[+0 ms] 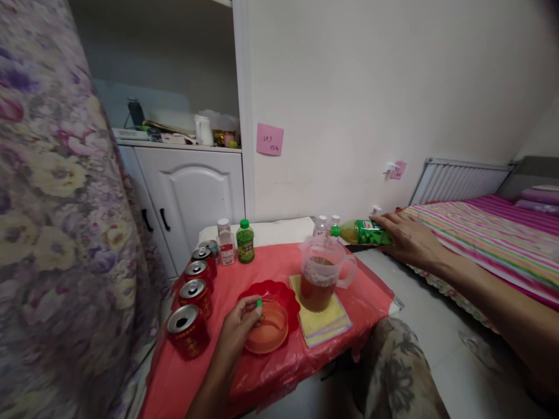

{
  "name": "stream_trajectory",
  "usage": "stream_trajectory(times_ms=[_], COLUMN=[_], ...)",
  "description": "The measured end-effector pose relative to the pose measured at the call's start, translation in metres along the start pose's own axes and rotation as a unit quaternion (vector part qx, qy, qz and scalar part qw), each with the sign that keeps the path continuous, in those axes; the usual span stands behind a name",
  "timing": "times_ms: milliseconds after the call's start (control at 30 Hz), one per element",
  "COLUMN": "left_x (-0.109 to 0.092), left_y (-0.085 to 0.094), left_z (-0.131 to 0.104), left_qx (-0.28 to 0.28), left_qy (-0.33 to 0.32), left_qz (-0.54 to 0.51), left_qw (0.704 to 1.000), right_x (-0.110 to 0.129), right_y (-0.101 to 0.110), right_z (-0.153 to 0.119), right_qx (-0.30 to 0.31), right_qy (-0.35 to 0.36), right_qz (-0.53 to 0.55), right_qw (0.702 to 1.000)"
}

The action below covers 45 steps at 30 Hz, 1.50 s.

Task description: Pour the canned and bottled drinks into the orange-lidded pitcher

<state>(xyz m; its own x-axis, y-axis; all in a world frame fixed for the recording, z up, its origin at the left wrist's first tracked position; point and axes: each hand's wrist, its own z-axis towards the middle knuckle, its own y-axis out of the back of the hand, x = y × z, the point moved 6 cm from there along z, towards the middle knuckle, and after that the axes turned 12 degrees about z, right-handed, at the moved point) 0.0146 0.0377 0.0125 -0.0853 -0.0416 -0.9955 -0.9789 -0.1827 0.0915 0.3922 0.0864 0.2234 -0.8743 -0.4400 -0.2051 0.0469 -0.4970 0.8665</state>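
Note:
My right hand grips a green-labelled drink bottle by its base end. The bottle lies nearly level, its neck pointing left above the clear plastic measuring jug. Brown, frothy liquid partly fills the jug, which stands on a folded yellow cloth. Between the fingertips of my left hand is a small green bottle cap. That hand is over an orange bowl, which overlaps a red scalloped dish. Whether liquid is leaving the bottle I cannot make out.
Several opened red cans line the left edge of the red-covered table. A capped green bottle and a clear labelled bottle stand at the back. Small clear bottles are behind the jug. A bed lies to the right.

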Motion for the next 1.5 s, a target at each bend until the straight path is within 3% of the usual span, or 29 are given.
stream_trajectory(times_ms=[1500], left_x=[0.013], left_y=[0.001], left_z=[0.01], left_qx=[0.014], left_qy=[0.001], left_qz=[-0.009], left_qw=[1.0], right_x=[0.001], right_y=[-0.001], right_z=[0.003], right_qx=[0.005], right_qy=[-0.001], right_qz=[-0.005], right_qw=[1.0])
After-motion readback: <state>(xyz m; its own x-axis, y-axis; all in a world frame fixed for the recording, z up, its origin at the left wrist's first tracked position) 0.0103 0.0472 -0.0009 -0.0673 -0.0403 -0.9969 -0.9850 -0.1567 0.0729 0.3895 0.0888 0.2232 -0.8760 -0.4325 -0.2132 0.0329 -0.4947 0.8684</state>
